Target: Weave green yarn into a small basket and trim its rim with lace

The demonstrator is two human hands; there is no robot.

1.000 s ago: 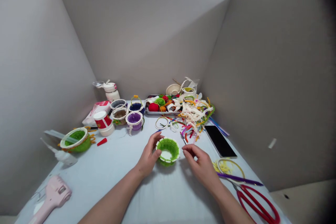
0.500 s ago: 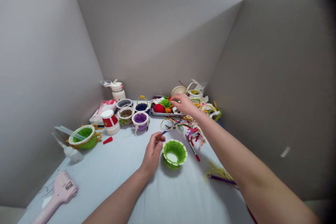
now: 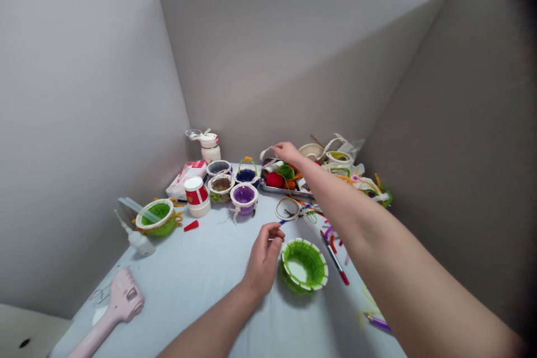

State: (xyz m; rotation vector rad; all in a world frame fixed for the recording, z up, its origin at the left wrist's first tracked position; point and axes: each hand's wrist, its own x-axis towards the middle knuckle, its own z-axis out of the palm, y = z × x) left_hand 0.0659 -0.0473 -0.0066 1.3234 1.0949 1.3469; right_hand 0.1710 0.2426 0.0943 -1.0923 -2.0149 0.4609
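Note:
My right hand (image 3: 286, 151) is raised over the back tray (image 3: 277, 190), fingers pinched on a soft white strand (image 3: 265, 153), perhaps yarn or braid. Under it in the tray sit a red yarn ball (image 3: 274, 179), a green yarn ball (image 3: 287, 172) and an orange one (image 3: 289, 184). My left hand (image 3: 264, 257) rests on the table with loosely curled fingers and thumb apart, holding nothing. It lies just left of a green woven basket (image 3: 305, 265) with white rim pegs; whether it touches the rim I cannot tell.
Several small finished baskets, one purple (image 3: 244, 199), stand back left beside a red-and-white tub (image 3: 197, 196). A pink glue gun (image 3: 121, 296) lies front left. A marker (image 3: 335, 260) and pipe cleaners (image 3: 331, 238) lie right of the green basket. Grey panels (image 3: 293, 67) enclose the table.
My right hand has lifted from the yarn balls and moved up and back, now with a white strand in its fingers. The view has shifted left. My left hand stays beside the basket.

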